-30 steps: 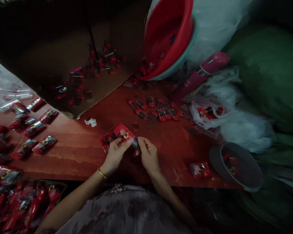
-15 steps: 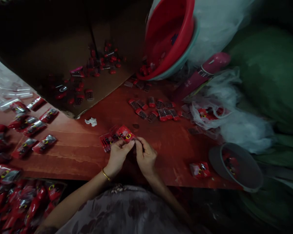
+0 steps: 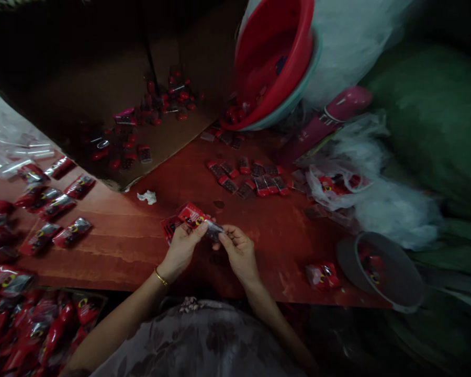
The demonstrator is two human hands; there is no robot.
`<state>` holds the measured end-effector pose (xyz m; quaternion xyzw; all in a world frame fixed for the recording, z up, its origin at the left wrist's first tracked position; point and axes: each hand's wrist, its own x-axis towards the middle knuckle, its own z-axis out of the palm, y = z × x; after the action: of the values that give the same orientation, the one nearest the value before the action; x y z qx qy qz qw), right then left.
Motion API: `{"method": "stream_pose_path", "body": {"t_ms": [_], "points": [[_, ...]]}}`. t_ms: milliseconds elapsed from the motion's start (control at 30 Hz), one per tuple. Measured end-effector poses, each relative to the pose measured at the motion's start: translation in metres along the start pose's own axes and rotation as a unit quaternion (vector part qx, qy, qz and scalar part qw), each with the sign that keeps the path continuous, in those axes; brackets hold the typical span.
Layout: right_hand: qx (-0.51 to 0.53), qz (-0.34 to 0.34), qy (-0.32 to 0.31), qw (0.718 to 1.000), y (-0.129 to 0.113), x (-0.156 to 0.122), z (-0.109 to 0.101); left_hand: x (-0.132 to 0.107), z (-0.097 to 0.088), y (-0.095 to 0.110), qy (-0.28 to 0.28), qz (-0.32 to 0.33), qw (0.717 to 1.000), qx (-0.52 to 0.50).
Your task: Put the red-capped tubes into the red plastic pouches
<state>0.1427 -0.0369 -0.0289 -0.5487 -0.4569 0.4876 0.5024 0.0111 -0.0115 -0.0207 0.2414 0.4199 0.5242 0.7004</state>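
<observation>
My left hand [image 3: 183, 248] is closed on a red printed card [image 3: 191, 213] with a yellow mark, its thumb pressed on the near end. A small dark, shiny plastic case [image 3: 213, 231] reaches from that end toward my right hand [image 3: 240, 252]. The right thumb and fingers pinch the case's right end. Whether the case is joined to the card I cannot tell. Just beyond my left hand, a stack of similar red cards [image 3: 168, 226] lies on the table, partly covered by the held card.
A cardboard box [image 3: 180, 149] with small red cases opens toward me. Red-ended cases [image 3: 261, 183] lie mid-table. A tilted red basin [image 3: 275, 89], a pink flask [image 3: 329, 118] and a grey bowl [image 3: 347, 259] stand right. Finished-looking red packets [image 3: 73, 230] lie left, beside a white scrap [image 3: 146, 197].
The dark case now shows between my hands. My right hand has shifted slightly right, the left a little left, and the card has tilted and moved left with it.
</observation>
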Motion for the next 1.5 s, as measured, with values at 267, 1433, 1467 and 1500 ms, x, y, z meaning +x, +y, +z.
{"method": "stream_pose_path", "body": {"t_ms": [267, 1433, 1467, 1500], "points": [[0.037, 0.013, -0.010, 0.999, 0.006, 0.008, 0.016, -0.003, -0.005, -0.010, -0.065, -0.029, 0.996, 0.047], [-0.631, -0.210, -0.046, 0.745, -0.002, 0.110, -0.098, -0.009, -0.108, 0.060, 0.332, -0.002, 0.932, -0.142], [-0.635, -0.182, 0.003, 0.751, -0.003, 0.120, -0.104, -0.008, -0.115, 0.056, 0.325, -0.001, 0.937, -0.126], [-0.639, -0.150, 0.053, 0.753, -0.004, 0.131, -0.110, -0.007, -0.121, 0.053, 0.317, 0.003, 0.942, -0.112]]}}
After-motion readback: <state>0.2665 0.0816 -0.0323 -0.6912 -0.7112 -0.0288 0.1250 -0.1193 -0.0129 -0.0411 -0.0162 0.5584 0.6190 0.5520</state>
